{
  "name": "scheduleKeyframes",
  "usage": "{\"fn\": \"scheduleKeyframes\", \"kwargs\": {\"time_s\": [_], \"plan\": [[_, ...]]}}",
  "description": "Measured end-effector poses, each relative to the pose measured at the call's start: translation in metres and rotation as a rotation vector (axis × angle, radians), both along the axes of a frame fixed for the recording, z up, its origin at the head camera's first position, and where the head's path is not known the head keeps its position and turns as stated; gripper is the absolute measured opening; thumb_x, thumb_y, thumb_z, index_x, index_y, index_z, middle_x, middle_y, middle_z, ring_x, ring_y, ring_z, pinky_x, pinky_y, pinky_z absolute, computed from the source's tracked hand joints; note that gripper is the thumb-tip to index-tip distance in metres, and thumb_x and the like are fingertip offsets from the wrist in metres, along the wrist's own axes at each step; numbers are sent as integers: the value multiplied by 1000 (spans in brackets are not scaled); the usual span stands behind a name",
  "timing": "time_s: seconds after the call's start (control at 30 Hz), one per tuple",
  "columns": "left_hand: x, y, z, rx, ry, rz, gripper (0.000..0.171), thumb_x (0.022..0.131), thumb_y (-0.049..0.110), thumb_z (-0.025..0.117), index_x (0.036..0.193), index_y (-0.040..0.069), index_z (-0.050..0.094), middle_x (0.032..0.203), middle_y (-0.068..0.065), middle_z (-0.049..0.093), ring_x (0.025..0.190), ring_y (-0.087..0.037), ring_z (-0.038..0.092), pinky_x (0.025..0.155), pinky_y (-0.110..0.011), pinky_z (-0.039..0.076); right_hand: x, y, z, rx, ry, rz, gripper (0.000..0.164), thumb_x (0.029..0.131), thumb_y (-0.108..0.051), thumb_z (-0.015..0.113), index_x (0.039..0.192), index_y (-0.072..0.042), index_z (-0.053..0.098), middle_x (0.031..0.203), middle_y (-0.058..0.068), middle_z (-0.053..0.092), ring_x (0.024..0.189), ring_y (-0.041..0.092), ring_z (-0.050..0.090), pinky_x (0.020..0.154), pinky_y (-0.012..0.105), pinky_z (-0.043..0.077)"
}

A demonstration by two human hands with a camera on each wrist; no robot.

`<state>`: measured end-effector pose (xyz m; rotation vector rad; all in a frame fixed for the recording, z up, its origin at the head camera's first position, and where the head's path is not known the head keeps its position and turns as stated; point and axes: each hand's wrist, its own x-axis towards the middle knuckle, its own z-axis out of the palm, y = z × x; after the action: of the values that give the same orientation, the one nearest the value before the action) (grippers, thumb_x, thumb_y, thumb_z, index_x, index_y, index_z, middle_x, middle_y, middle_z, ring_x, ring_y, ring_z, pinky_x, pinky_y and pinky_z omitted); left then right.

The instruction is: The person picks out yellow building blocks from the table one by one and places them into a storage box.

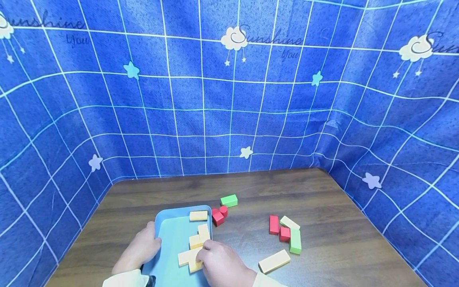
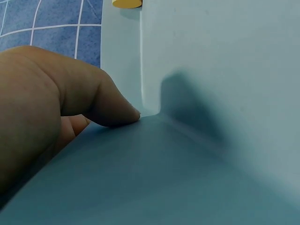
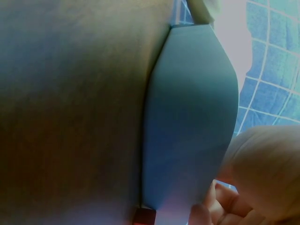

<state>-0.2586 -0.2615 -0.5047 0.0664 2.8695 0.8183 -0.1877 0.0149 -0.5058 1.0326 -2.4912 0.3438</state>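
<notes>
A light-blue tray (image 1: 172, 223) lies on the table with several pale-yellow wooden blocks (image 1: 198, 216) along its right half. My left hand (image 1: 141, 245) grips the tray's left wall; in the left wrist view the thumb (image 2: 110, 105) bends over the rim, the other fingers mostly hidden outside. Over the tray's right side, my right hand (image 1: 224, 263) pinches a pale-yellow block (image 1: 195, 266) beside another one, its curled fingers covering part of it. In the right wrist view, the right hand (image 3: 262, 178) is at the tray's outer wall (image 3: 192, 108), and the block is hidden there.
Red blocks (image 1: 217, 217) and a green block (image 1: 229, 200) lie just outside the tray's far right corner. Further right is a cluster with a red block (image 1: 273, 225) and a green block (image 1: 295, 241). A long pale block (image 1: 274, 261) lies nearer. Blue curtain (image 1: 229, 119) surrounds the table.
</notes>
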Motion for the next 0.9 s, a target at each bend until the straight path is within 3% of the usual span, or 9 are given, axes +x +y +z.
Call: {"fn": "scheduleKeyframes", "kwargs": {"time_s": [0.23, 0.33, 0.57, 0.9], "plan": [[0, 0, -1, 10, -8, 2, 60, 99, 10, 47, 144, -22, 24, 135, -43, 51, 118, -48, 60, 96, -67, 50, 0, 10, 4, -46, 72, 77, 14, 84, -10, 76, 87, -24, 75, 80, -14, 56, 73, -2, 53, 65, 9, 41], [-1, 1, 0, 15, -12, 0, 60, 99, 10, 47, 145, -22, 24, 135, -43, 51, 117, -48, 60, 96, -67, 50, 0, 20, 9, -67, 80, 68, 14, 84, -11, 75, 88, -24, 74, 84, -14, 58, 77, -1, 55, 64, 9, 42], [-1, 0, 2, 5, -22, -3, 62, 99, 10, 46, 146, -23, 22, 137, -44, 48, 120, -50, 59, 97, -68, 48, 5, 51, 10, -89, 114, -33, 11, 78, -17, 75, 86, -25, 73, 84, -15, 58, 77, 3, 56, 62, 16, 46], [-1, 0, 1, 7, -25, -1, 63, 99, 10, 46, 146, -23, 21, 138, -45, 47, 124, -55, 55, 99, -69, 47, 14, 104, 13, -72, 114, -211, 14, 75, -27, 79, 88, -24, 75, 92, -13, 64, 83, 9, 56, 74, 29, 50]]}}
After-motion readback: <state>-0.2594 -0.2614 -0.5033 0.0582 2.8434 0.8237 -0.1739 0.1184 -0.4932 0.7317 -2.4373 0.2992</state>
